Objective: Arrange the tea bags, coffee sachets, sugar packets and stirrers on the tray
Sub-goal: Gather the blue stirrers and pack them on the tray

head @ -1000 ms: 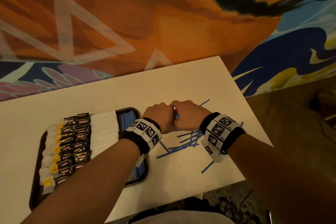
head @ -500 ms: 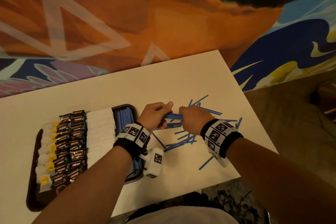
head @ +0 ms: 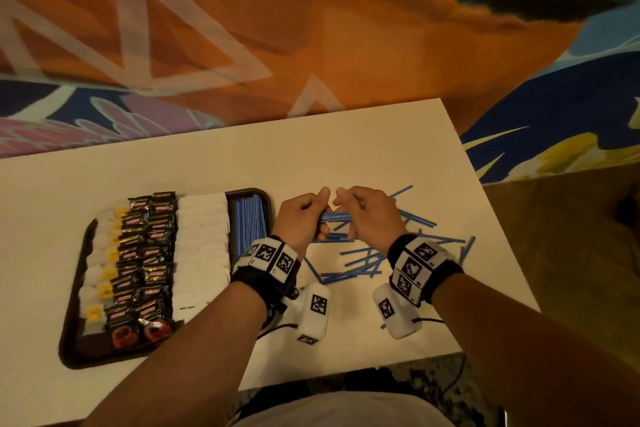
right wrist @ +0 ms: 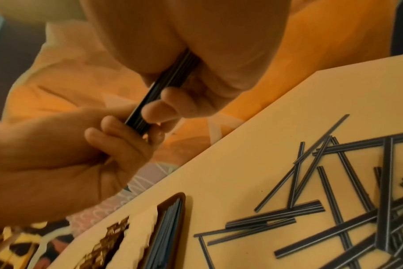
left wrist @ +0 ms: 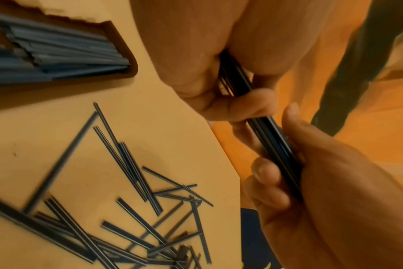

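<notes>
Mostly done: tea bags (head: 100,274), coffee sachets (head: 145,253), sugar packets (head: 202,246) and some stirrers (head: 250,222) in tray (head: 69,340); left hand (head: 301,222) and right hand (head: 367,215) gripping bundle (head: 334,217), loose stirrers (head: 360,263) at 3 o'clock of tray.

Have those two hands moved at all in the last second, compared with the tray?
Yes. The left hand and right hand, pressed together before, have parted slightly and lifted a bundle of stirrers; both sit beside the tray.

White table (head: 346,156) before a colourful mural wall (head: 311,28).
</notes>
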### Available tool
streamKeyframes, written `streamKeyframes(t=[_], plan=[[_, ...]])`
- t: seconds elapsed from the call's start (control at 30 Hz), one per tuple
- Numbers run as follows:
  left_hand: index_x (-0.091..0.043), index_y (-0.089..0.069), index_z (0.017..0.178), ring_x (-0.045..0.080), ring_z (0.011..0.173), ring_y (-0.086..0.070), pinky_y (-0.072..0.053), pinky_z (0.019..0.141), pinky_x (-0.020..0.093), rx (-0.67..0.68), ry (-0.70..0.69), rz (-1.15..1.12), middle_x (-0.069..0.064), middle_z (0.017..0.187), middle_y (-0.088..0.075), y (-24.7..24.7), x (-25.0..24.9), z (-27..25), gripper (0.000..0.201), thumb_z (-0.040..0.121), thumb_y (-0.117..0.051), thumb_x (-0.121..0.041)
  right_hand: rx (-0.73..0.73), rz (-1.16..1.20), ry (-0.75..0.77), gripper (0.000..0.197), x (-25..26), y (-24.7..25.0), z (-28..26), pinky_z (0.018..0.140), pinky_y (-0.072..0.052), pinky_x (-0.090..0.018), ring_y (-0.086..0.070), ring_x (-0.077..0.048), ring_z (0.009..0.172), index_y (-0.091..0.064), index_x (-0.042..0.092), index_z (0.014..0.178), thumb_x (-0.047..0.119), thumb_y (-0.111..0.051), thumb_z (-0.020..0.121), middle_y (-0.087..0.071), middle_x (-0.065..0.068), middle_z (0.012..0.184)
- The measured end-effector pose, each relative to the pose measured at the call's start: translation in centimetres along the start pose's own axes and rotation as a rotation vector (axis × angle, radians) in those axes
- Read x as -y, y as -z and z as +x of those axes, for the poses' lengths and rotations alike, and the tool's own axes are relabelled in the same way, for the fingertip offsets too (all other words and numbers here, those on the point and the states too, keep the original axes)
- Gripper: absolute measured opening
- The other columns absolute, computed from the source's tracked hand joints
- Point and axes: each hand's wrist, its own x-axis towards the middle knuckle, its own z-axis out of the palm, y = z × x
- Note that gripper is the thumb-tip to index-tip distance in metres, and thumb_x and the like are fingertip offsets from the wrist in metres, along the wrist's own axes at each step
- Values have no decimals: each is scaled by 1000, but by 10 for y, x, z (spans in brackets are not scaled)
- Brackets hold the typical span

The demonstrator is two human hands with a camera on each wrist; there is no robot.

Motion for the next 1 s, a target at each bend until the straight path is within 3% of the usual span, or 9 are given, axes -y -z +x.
streamKeyframes(t=[0.17, 0.3, 0.4, 0.47, 0.53, 0.67, 0.83, 0.9, 1.0], plan=[[-2, -58, 54, 12, 35, -45, -39, 44, 22, -63, -124, 263, 4, 40, -51, 40, 9, -1, 43, 87, -70, -27, 478, -266, -20, 44, 2, -20, 1, 52, -32, -26, -44, -13, 50, -67, 6, 85, 49, -57, 91, -52, 2, 57], [-2, -61, 63, 11, 35, -49, -41, 41, 21, -51, -77, 242, 6, 46, -54, 67, 21, -14, 39, 87, -68, -32, 757, -481, -135, 26, 14, -45, 1, 55, -36, -25, -44, -12, 57, -72, 13, 103, 29, -53, 97, -47, 3, 65], [0, -63, 98, 12, 46, -52, -44, 43, 21, -96, 79, -132, 9, 69, -60, 92, 33, -22, 38, 91, -60, -37, 669, -438, -146, 25, 17, -72, -1, 63, -40, -29, -52, -17, 68, -72, 10, 104, 26, -55, 95, -54, 1, 71], [-4, -61, 110, 13, 55, -52, -47, 48, 21, -86, 191, -380, 9, 81, -63, 109, 44, -30, 38, 92, -57, -38, 543, -374, -123, 24, 18, -91, -3, 60, -39, -28, -53, -17, 68, -72, 8, 100, 25, -55, 94, -56, 2, 71], [-7, -62, 109, 14, 66, -52, -47, 59, 23, 2, 250, -451, 9, 88, -65, 121, 56, -40, 30, 94, -56, -32, 492, -364, -104, 23, 22, -110, -7, 60, -40, -28, -58, -22, 73, -70, 6, 94, 23, -54, 94, -61, -3, 75], [-10, -61, 110, 18, 92, -62, -42, 79, 31, 39, 244, -534, 3, 97, -71, 131, 71, -48, 21, 98, -48, -20, 610, -492, -155, 26, 21, -151, -17, 65, -42, -30, -59, -29, 87, -62, 6, 101, 29, -51, 95, -62, -14, 95], [-8, -58, 103, 21, 93, -65, -53, 73, 31, 35, 245, -601, 8, 99, -70, 146, 79, -50, 15, 99, -47, -17, 593, -386, -345, 30, 17, -179, -26, 52, -35, -24, -46, -13, 64, -55, 9, 116, 23, -55, 89, -52, -3, 83], [-6, -57, 104, 22, 97, -67, -55, 73, 30, 61, 255, -576, 10, 99, -72, 149, 82, -52, 15, 99, -47, -16, 578, -318, -392, 32, 13, -184, -28, 51, -33, -21, -46, -10, 66, -50, 22, 121, 20, -55, 89, -52, 1, 85], [-7, -56, 111, 18, 95, -67, -57, 80, 28, 109, 266, -521, 7, 92, -73, 155, 89, -53, 17, 99, -45, -9, 544, -167, -481, 35, 8, -191, -33, 50, -36, -16, -50, -8, 71, -53, 20, 125, 16, -58, 90, -57, 1, 95]])
